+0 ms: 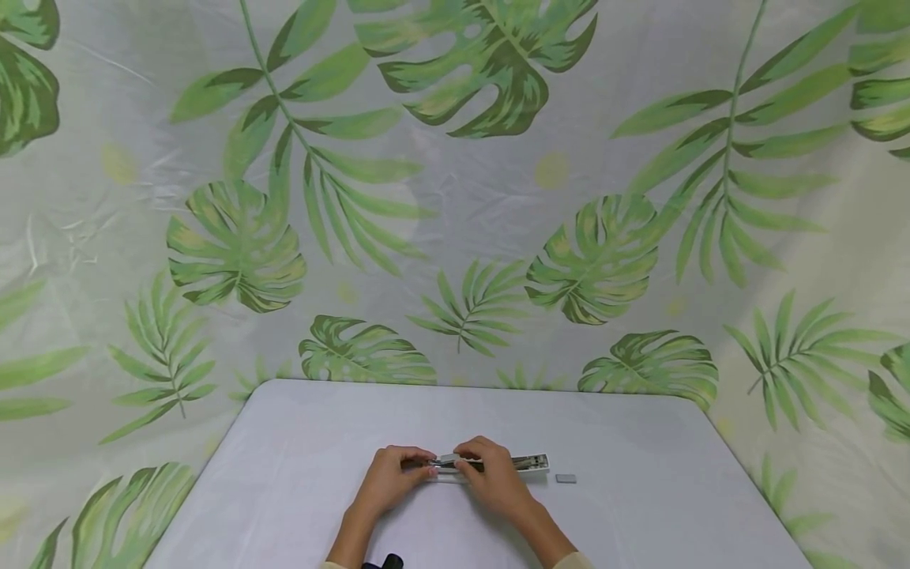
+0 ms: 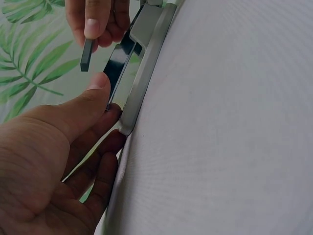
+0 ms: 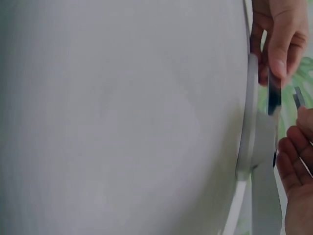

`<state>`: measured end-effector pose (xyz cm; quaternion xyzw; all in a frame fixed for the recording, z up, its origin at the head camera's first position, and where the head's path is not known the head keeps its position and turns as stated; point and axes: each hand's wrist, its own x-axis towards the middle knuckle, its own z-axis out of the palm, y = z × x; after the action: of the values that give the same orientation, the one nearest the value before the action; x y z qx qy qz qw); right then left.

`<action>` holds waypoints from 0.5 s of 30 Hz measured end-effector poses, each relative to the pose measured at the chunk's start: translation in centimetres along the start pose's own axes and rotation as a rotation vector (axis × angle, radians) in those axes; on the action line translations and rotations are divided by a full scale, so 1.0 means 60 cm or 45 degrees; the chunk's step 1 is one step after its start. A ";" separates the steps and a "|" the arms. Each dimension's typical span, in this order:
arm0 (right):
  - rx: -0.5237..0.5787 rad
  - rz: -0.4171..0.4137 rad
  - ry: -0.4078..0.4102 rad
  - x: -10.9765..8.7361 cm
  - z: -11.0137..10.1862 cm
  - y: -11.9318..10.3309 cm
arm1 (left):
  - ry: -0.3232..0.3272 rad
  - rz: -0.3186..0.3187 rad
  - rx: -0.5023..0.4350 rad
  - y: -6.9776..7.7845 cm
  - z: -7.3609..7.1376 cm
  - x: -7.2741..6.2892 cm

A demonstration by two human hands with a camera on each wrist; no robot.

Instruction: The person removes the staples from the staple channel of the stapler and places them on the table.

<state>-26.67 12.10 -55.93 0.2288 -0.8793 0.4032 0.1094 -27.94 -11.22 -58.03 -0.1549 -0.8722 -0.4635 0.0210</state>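
Observation:
An opened stapler [image 1: 533,463] lies lengthwise on the table, its top arm folded back to the right. My left hand [image 1: 392,479] pinches the stapler's dark metal magazine [image 2: 117,61] at its left end, between thumb and index finger. Above the magazine, my right hand [image 1: 496,479] pinches a short grey staple strip [image 2: 86,58] between thumb and fingers. A gap shows between strip and magazine in the left wrist view. The stapler's light grey base [image 2: 146,73] runs beneath. In the head view, the hands cover much of the stapler's middle.
Another grey staple strip [image 1: 565,478] rests on the white table [image 1: 640,506], just right of the stapler. A small black object [image 1: 391,562] shows at the near edge of the head view. Behind the table hangs a leaf-patterned curtain [image 1: 483,197].

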 end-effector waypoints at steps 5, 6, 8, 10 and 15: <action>-0.019 0.020 0.024 -0.005 -0.018 0.008 | 0.002 0.003 0.002 -0.001 0.002 0.001; -0.028 0.012 0.038 -0.005 -0.022 0.009 | 0.003 0.004 0.003 -0.001 0.002 0.001; -0.048 -0.001 0.060 -0.006 -0.029 0.012 | 0.004 0.000 0.002 -0.001 0.002 0.001; -0.064 -0.009 0.072 -0.008 -0.038 0.013 | 0.006 -0.002 -0.002 0.000 0.002 0.001; -0.104 0.016 0.083 -0.016 -0.062 0.016 | 0.013 0.006 0.007 0.000 0.002 0.000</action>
<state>-26.29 15.78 -54.48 0.2053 -0.8924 0.3748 0.1448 -27.94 -11.09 -58.10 -0.1543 -0.8730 -0.4619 0.0270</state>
